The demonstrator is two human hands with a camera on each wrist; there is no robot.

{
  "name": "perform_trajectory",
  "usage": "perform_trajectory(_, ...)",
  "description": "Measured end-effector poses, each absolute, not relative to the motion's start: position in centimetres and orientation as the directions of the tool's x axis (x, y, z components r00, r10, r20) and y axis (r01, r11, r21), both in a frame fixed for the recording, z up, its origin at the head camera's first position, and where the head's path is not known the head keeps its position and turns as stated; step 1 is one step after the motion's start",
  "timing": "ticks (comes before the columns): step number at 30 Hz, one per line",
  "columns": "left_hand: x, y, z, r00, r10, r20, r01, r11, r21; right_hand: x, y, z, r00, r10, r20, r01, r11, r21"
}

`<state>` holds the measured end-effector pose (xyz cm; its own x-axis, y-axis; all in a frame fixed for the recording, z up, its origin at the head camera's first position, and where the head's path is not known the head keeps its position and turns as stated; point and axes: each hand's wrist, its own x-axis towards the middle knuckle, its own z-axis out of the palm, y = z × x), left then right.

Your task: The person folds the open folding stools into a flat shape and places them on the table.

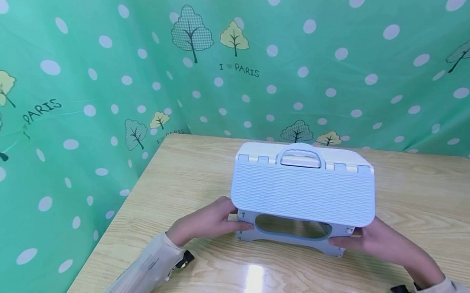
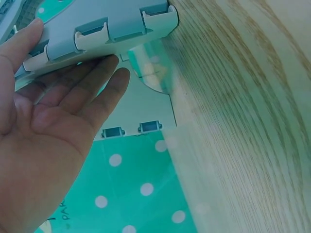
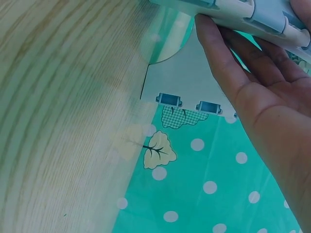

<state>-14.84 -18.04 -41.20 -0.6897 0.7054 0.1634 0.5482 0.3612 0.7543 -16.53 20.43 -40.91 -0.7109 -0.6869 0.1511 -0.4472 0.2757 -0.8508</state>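
Note:
A pale blue and white folding step stool (image 1: 303, 191) stands on the table, its textured top partly folded and tilted toward me. A carry handle (image 1: 302, 147) arches up along the fold. Beneath the top's front edge is a leg panel (image 1: 294, 240) with an oval cutout. My left hand (image 1: 211, 217) grips the panel's left end, thumb in front and fingers behind. At the right end, my right hand (image 1: 383, 241) holds it the same way. Both wrist views show the fingers under the hinged edge; another leg panel (image 2: 146, 109) with hinge slots stands beyond.
The wood-grain table (image 1: 190, 170) extends around the stool on all sides. A green polka-dot cloth (image 1: 109, 82) with printed trees hangs along the back and left. Dark straps (image 1: 183, 258) show at the sleeves.

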Motion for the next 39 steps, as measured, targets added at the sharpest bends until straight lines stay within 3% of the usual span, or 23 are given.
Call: perform_trajectory(39, -14.73, -17.77, -41.46, -0.708, 0.697, 0.111, 0.495, 0.379, 0.782, -17.00, 20.72, -41.24, -0.681, -0.706, 0.193, -0.510, 0.269, -0.817)
